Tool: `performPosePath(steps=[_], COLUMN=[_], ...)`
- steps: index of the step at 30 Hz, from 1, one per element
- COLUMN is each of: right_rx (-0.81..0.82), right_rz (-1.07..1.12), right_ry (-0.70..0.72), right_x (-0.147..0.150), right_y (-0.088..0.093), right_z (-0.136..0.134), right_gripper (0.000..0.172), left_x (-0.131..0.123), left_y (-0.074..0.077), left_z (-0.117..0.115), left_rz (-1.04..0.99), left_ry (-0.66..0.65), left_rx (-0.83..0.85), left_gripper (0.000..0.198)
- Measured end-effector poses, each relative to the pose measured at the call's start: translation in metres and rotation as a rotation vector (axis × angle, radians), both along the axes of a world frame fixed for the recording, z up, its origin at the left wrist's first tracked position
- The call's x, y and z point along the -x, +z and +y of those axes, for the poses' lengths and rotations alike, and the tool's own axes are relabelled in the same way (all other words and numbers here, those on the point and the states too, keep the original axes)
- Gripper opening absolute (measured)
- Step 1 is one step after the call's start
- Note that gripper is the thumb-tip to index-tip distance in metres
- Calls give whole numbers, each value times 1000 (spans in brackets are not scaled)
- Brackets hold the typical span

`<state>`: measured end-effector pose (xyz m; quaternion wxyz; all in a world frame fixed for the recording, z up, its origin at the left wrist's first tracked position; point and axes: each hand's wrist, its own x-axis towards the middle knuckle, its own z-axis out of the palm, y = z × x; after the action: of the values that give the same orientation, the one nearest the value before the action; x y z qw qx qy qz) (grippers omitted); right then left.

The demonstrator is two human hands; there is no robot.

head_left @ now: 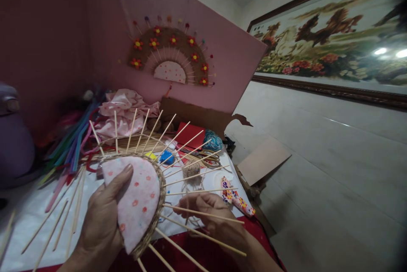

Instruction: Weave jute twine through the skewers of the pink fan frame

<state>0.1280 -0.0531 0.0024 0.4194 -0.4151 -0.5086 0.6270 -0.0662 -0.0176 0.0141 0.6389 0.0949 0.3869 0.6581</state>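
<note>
L hand (101, 217) is clamped on a half-disc of pale pink cloth w/ small red flowers (136, 195): thumb flat on the front, other fingers mostly hidden behind. Half-disc is held up above the table, L of ctr, tilted, straight edge toward the L palm, curve to upper R. A braided tan twine border (161, 191) runs round the curve, & thin pale wooden sticks (182, 250) fan out from it.

R hand (210, 210) is at the R side, behind a couple of the sticks, fingers curled & pointing L toward the border. Thin tan twine (187, 191) hangs by its fingertips; can't tell if they're pinched on it or apart.

Beyond, a tan twine ball (192, 173) sits on a white table sheet (38, 212), w/ a flower-patterned gun-shaped tool (243, 206) to its R. Further back: a blue yarn ball (213, 140) next to a flat red sheet (184, 132). Multicol. fuzzy strips (73, 149) are piled at L.

In bkgd, a brown half-ring fan w/ red & yellow flowers (165, 39) is on a pink board (229, 60).
</note>
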Motion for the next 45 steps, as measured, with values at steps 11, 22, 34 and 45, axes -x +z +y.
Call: performPosePath(steps=[11,22,34,45], right_rx=[146,96,-85,-492], right_rz=[351,343,327,-849], right_ry=[26,6,-169,-504], right_x=[2,-3,-14,-89], right_y=[-11,-7,1,-11], right_z=[2,-2,3,8], right_gripper=[19,24,18,23], left_x=[-1,-3,-3,-3], left_y=[-2,6,7,4], left_z=[2,-3,-2,1], left_rz=[0,20,11,46], left_ry=[-5,24,22,68], left_rx=[18,48,53,0], left_gripper=[19,15,12,18])
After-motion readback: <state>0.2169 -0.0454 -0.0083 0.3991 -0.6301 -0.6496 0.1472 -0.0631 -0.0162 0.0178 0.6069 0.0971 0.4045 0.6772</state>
